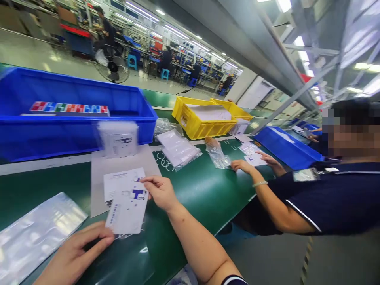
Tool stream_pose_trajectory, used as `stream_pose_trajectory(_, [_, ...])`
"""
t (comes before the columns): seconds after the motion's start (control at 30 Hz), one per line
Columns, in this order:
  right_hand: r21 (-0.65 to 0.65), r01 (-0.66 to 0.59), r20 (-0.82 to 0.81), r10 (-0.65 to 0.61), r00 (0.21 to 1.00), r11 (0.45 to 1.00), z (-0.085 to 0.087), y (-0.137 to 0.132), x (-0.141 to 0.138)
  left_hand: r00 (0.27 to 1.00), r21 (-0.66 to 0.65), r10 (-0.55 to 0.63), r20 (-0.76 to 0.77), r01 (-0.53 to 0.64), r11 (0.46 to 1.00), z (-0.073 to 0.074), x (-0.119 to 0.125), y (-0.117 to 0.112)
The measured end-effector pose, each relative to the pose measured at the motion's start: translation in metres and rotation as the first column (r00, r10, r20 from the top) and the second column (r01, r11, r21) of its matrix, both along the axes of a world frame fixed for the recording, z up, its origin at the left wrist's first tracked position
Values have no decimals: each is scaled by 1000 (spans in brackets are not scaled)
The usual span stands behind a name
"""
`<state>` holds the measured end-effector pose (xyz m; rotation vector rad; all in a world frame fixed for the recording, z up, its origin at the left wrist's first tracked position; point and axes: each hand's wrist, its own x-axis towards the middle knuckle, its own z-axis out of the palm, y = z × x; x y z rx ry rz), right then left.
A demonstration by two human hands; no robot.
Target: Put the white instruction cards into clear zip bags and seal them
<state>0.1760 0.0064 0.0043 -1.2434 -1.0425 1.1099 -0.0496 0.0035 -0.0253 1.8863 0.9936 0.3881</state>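
A white printed card [127, 217] with a blue-purple logo is between my two hands at the near edge of the work area. My left hand [80, 249] pinches its lower left corner between thumb and fingers. At the upper right edge, my right hand [160, 192] grips the same card with thumb and forefinger. Partly under it lies another white printed sheet [114, 184], resting on a grey-white board [97, 198]. Behind these, a bagged stack of printed cards [118, 142] stands against the blue bin. A clear plastic bag [44, 237] lies flat at the left.
A long blue bin [59, 134] holds colourful boxes [71, 108]. White rings [164, 161] and bagged white sheets [178, 148] lie to the right, before a yellow bin [204, 128]. A co-worker [335, 194] handles cards at the right, near another blue bin [287, 152].
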Motion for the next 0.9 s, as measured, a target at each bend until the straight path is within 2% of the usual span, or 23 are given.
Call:
stream_pose_trajectory(0.07, [0, -51, 85, 51, 995, 999, 1, -3, 0, 999, -16, -12, 36, 12, 1000, 11, 3, -1])
stream_pose_trajectory(0.13, [-3, -206, 176, 203, 963, 979, 3, -5, -1, 996, -20, -7, 86, 9, 1000, 19, 7, -3])
stream_pose_trajectory(0.17, [-3, -318, 219, 311, 925, 948, 3, -6, -2, 993, -25, 6, 120, -3, 1000, 22, 8, -4])
stream_pose_trajectory(0.27, [-51, -644, 303, 627, 718, 763, 5, -7, -5, 967, -44, 77, 243, -68, 997, 23, 14, -7])
stream_pose_trajectory(0.33, [-133, -738, 295, 737, 608, 662, 6, -8, -7, 946, -79, 145, 291, -127, 989, 22, 16, -8])
stream_pose_trajectory(0.37, [-178, -747, 282, 761, 585, 640, 6, -8, -7, 936, -115, 184, 299, -156, 981, 21, 17, -8])
stream_pose_trajectory(0.43, [-240, -725, 263, 762, 592, 646, 7, -8, -8, 913, -253, 276, 302, -202, 946, 20, 18, -8])
stream_pose_trajectory(0.5, [-259, -679, 241, 727, 643, 687, 7, -9, -8, 885, -430, 354, 304, -204, 879, 19, 18, -8])
stream_pose_trajectory(0.57, [-257, -629, 199, 677, 709, 734, 7, -9, -8, 878, -545, 384, 285, -181, 819, 18, 18, -7])
stream_pose_trajectory(0.67, [-262, -584, 122, 626, 770, 769, 5, -11, -10, 887, -533, 388, 250, -209, 820, 19, 18, -7])
stream_pose_trajectory(0.8, [-296, -556, 74, 599, 797, 777, 1, -11, -16, 885, -474, 395, 247, -246, 845, 22, 19, -7])
stream_pose_trajectory(0.9, [-282, -506, 119, 553, 824, 815, -1, -10, -21, 888, -422, 392, 241, -268, 866, 25, 21, -8])
